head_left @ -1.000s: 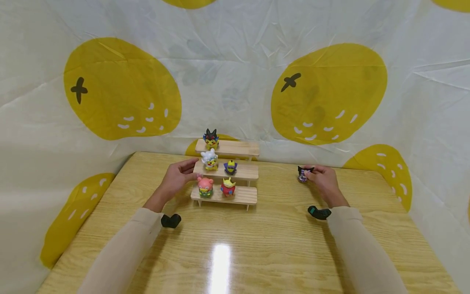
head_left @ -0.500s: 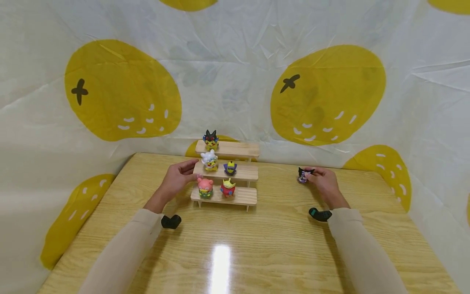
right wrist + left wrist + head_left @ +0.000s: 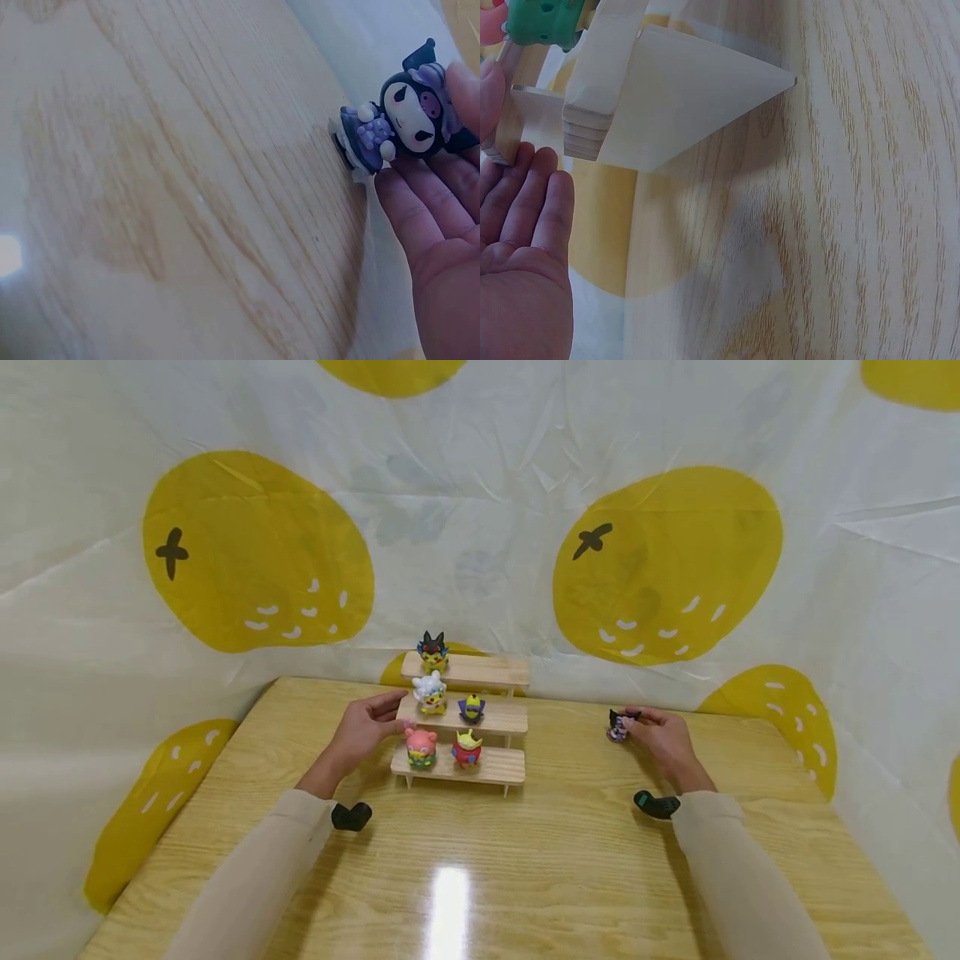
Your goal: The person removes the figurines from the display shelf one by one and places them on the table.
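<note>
1. Black-eared figurine (image 3: 409,120): well to the right of the stepped stand (image 3: 497,765), held between the thumb and fingers of my right hand (image 3: 666,743); whether its base touches anything, I cannot tell.
2. My left hand (image 3: 358,732) pinches the stand's left end, at the middle shelf (image 3: 510,720).
3. I judge this the grasping step; the next move calls for a firm, steady pinch.
4. Against the earlier frame, both hands keep their places relative to the stand; only my head view tips slightly.
</note>
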Action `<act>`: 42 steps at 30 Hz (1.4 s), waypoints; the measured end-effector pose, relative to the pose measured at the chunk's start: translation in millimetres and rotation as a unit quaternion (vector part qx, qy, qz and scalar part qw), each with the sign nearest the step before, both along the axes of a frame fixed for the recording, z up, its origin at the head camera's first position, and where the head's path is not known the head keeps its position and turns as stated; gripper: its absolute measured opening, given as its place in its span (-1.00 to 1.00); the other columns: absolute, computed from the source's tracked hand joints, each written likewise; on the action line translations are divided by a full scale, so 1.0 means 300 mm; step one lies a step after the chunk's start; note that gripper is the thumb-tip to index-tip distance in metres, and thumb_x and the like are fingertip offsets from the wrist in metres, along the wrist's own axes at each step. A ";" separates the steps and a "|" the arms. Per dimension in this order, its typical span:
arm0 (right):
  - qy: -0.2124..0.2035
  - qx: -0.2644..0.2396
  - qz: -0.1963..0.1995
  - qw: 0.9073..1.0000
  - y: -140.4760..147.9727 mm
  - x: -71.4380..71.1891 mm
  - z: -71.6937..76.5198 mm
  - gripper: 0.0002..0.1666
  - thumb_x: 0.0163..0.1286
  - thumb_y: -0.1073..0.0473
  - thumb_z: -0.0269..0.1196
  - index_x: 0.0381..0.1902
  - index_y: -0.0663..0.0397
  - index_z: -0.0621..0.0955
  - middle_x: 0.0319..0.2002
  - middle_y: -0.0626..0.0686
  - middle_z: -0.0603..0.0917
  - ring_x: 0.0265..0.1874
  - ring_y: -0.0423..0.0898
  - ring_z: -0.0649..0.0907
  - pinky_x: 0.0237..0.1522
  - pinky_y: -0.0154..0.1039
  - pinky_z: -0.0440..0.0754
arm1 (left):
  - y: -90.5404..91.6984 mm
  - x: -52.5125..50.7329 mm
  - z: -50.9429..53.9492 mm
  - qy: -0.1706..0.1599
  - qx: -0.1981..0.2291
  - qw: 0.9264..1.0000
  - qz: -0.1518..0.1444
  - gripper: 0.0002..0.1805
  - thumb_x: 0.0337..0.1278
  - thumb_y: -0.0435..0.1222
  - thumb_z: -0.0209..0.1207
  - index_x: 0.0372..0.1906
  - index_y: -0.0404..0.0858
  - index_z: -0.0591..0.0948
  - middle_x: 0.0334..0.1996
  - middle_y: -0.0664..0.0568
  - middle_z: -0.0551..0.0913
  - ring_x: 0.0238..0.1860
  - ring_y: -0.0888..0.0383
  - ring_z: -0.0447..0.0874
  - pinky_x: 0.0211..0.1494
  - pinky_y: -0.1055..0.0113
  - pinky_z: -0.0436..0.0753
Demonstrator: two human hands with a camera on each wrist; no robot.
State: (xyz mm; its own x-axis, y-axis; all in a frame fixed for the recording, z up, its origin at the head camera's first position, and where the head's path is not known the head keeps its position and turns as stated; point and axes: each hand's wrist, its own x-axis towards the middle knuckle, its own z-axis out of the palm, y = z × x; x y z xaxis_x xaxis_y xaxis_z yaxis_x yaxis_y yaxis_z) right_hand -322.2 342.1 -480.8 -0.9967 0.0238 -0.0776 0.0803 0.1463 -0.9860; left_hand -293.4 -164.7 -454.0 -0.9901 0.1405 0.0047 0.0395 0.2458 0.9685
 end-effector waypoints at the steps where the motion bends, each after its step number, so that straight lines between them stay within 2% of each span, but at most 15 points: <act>1: 0.000 -0.006 0.001 1.000 0.002 0.003 -0.001 -0.32 0.51 0.21 0.32 0.41 0.52 0.42 -0.23 -0.42 0.73 -0.15 -0.48 0.69 -0.03 -0.52 0.74 | 0.001 0.000 -0.001 -0.001 0.000 1.000 0.000 -0.25 0.33 -0.32 0.37 0.56 -0.29 0.38 0.55 -0.24 0.38 0.58 -0.13 0.34 0.51 0.04 0.51; 6: 0.004 -0.034 -0.005 0.999 0.009 0.010 -0.010 -0.33 0.46 0.21 0.37 0.37 0.51 0.45 -0.22 -0.36 0.77 -0.16 -0.45 0.72 -0.02 -0.48 0.76 | 0.002 0.000 -0.009 -0.003 -0.002 1.000 0.001 -0.25 0.33 -0.31 0.37 0.56 -0.29 0.38 0.55 -0.23 0.38 0.58 -0.13 0.34 0.51 0.03 0.51; 13: 0.031 -0.010 -0.044 0.999 0.027 0.022 -0.010 -0.31 0.43 0.18 0.41 0.36 0.48 0.50 -0.25 -0.43 0.79 -0.17 -0.47 0.73 -0.09 -0.55 0.74 | 0.005 0.002 -0.016 -0.002 0.003 1.000 -0.005 -0.25 0.33 -0.32 0.37 0.56 -0.31 0.38 0.52 -0.26 0.41 0.54 -0.15 0.40 0.48 0.03 0.55; 19: 0.062 -0.057 -0.066 0.994 0.042 0.027 0.031 -0.39 0.44 0.26 0.38 0.33 0.50 0.53 -0.19 -0.33 0.84 -0.18 -0.45 0.76 -0.07 -0.59 0.72 | 0.007 0.001 -0.013 0.000 -0.004 1.000 -0.001 -0.25 0.32 -0.31 0.38 0.55 -0.30 0.38 0.54 -0.25 0.39 0.57 -0.14 0.36 0.51 0.02 0.50; 24: 0.082 -0.096 -0.080 0.989 0.040 0.029 0.081 -0.45 0.39 0.30 0.42 0.26 0.47 0.60 -0.20 -0.23 0.87 -0.19 -0.38 0.80 -0.05 -0.54 0.74 | 0.001 -0.002 -0.011 0.006 0.001 1.000 -0.007 -0.26 0.33 -0.32 0.37 0.55 -0.31 0.39 0.52 -0.27 0.42 0.54 -0.15 0.39 0.45 0.08 0.58; 28: 0.097 -0.124 -0.076 0.985 0.031 0.032 0.114 -0.54 0.36 0.38 0.41 0.18 0.47 0.66 -0.23 -0.18 0.88 -0.22 -0.34 0.83 -0.06 -0.49 0.76 | -0.004 -0.001 -0.009 0.013 -0.001 1.000 -0.009 -0.26 0.33 -0.32 0.37 0.55 -0.32 0.39 0.51 -0.27 0.42 0.53 -0.15 0.41 0.41 0.14 0.62; 32: 0.108 -0.133 -0.067 0.983 0.024 0.036 0.129 -0.61 0.35 0.41 0.40 0.13 0.43 0.70 -0.23 -0.15 0.88 -0.18 -0.30 0.84 -0.06 -0.48 0.77 | -0.005 0.000 -0.010 0.013 -0.003 1.000 -0.009 -0.25 0.34 -0.31 0.37 0.56 -0.31 0.37 0.53 -0.27 0.40 0.55 -0.16 0.38 0.43 0.12 0.59; 38: 0.113 -0.138 -0.040 0.983 0.005 0.037 0.138 -0.57 0.34 0.39 0.42 0.14 0.45 0.69 -0.22 -0.14 0.88 -0.18 -0.27 0.84 -0.04 -0.45 0.78 | -0.007 -0.002 -0.009 0.010 -0.002 1.000 -0.010 -0.27 0.35 -0.32 0.35 0.56 -0.31 0.37 0.55 -0.27 0.36 0.58 -0.16 0.32 0.49 0.02 0.52; 42: 0.114 -0.135 -0.034 0.984 -0.013 0.033 0.145 -0.57 0.33 0.40 0.42 0.14 0.49 0.68 -0.25 -0.13 0.88 -0.21 -0.27 0.85 -0.05 -0.43 0.78 | -0.006 -0.002 -0.009 0.010 -0.001 1.000 -0.011 -0.27 0.36 -0.32 0.35 0.56 -0.30 0.38 0.55 -0.27 0.37 0.58 -0.17 0.32 0.49 0.03 0.52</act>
State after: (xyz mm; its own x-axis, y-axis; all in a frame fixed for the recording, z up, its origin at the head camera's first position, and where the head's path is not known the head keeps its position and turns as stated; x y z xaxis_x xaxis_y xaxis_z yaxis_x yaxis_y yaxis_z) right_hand -312.4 338.2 -437.2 -0.9857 0.1010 0.1347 -0.1466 -0.1215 -0.9817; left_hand -294.1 -166.6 -456.6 -0.9865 0.1619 0.0243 0.0643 0.2462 0.9671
